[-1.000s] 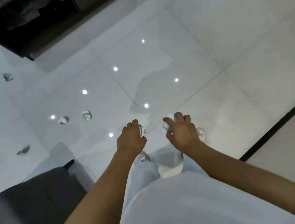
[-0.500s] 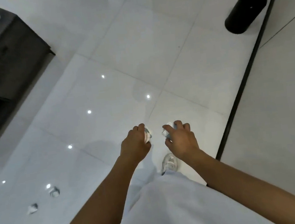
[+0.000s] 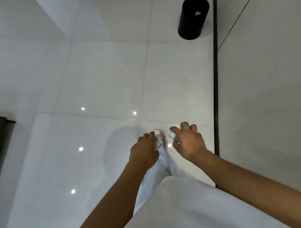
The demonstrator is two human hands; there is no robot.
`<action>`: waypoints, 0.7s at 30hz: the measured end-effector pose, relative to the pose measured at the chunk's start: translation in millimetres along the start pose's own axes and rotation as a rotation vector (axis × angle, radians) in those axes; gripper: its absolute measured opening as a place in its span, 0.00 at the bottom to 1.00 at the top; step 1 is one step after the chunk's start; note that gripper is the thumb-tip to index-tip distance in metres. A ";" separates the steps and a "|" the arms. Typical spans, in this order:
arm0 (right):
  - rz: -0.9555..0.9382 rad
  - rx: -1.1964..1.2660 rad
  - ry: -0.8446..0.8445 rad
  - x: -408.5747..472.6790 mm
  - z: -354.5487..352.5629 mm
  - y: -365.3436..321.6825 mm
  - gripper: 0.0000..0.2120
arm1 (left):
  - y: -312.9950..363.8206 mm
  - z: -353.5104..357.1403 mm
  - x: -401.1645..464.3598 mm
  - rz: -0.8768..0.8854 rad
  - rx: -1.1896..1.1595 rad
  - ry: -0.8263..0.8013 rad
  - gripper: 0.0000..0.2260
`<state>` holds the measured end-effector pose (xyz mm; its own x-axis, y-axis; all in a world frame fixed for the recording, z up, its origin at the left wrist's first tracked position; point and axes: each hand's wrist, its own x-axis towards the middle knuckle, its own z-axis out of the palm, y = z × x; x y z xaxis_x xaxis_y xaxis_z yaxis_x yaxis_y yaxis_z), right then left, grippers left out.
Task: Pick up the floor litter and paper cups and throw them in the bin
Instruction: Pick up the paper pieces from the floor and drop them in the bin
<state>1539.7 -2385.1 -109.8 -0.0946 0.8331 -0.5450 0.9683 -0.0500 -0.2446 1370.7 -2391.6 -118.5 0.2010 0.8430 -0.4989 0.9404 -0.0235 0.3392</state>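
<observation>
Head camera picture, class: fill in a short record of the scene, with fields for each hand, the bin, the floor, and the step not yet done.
left hand: holds crumpled white litter
right hand: fingers curled round a crumpled scrap
bin: black, round, standing on the floor ahead, beside a dark strip
floor: glossy white tiles
step not yet done: dropping both pieces into the bin

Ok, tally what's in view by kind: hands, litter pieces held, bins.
Hands: 2, the left hand and the right hand
Crumpled litter pieces held: 2, left piece, right piece
Black bins: 1
Total: 5
</observation>
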 end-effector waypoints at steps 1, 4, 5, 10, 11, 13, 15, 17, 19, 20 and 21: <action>0.012 0.006 0.002 18.4 -11.4 2.0 0.22 | 1.4 -11.0 21.1 0.013 0.009 -0.007 0.22; 0.050 0.031 0.017 77.9 -53.5 3.8 0.22 | 4.0 -50.8 87.7 0.042 0.037 -0.016 0.22; 0.064 0.050 0.027 96.4 -68.7 4.7 0.22 | 6.0 -64.8 108.0 0.050 0.042 -0.026 0.22; 0.151 0.119 0.109 174.9 -140.6 25.7 0.22 | 26.3 -126.3 205.4 0.119 0.084 -0.052 0.23; 0.164 0.128 0.114 186.9 -152.3 32.0 0.22 | 32.4 -136.3 223.2 0.128 0.082 -0.051 0.23; 0.183 0.140 0.121 209.2 -173.7 46.1 0.22 | 46.7 -154.4 257.1 0.146 0.090 -0.056 0.23; 0.205 0.148 0.123 230.6 -193.2 62.2 0.22 | 62.3 -169.5 290.1 0.155 0.090 -0.068 0.22; 0.228 0.154 0.115 252.6 -211.9 78.9 0.22 | 80.0 -183.0 323.3 0.158 0.086 -0.075 0.22; 0.238 0.154 0.109 276.9 -232.2 96.5 0.22 | 99.1 -195.7 358.4 0.162 0.084 -0.067 0.21; 0.233 0.150 0.112 289.2 -242.9 106.0 0.22 | 109.6 -201.7 376.3 0.158 0.084 -0.065 0.21; 0.224 0.146 0.116 301.7 -254.2 116.6 0.22 | 121.1 -208.0 394.9 0.155 0.085 -0.064 0.21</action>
<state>1682.8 -1999.5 -98.9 0.1529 0.8492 -0.5054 0.9178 -0.3117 -0.2460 1506.9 -1949.8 -108.6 0.3594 0.7902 -0.4964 0.9162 -0.1978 0.3484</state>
